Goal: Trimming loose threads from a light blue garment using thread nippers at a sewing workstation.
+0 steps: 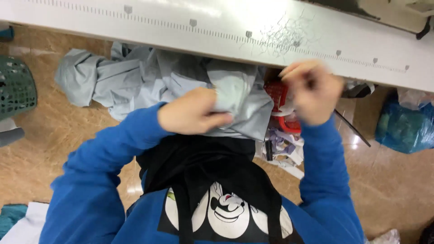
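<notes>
Head view: 2 hands, left hand (192, 111) gripping 1 grey garment (149, 79), right hand (312, 92) blurred

We have a single view, from the camera on our head, looking steeply down and close over the white table edge (217, 38), with our chest and the floor below it.

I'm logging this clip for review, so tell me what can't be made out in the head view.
- Right hand: motion-blurred; whether it pinches anything cannot be told.
- Grey fabric: bunched, its far part hidden under the white table edge; its shape is unclear.
- Red basket: mostly covered by the right hand and the fabric; contents are hidden.
- Left hand: grips the fabric, fingertips tucked into folds.
- Green basket: cut off by the left edge.
</notes>
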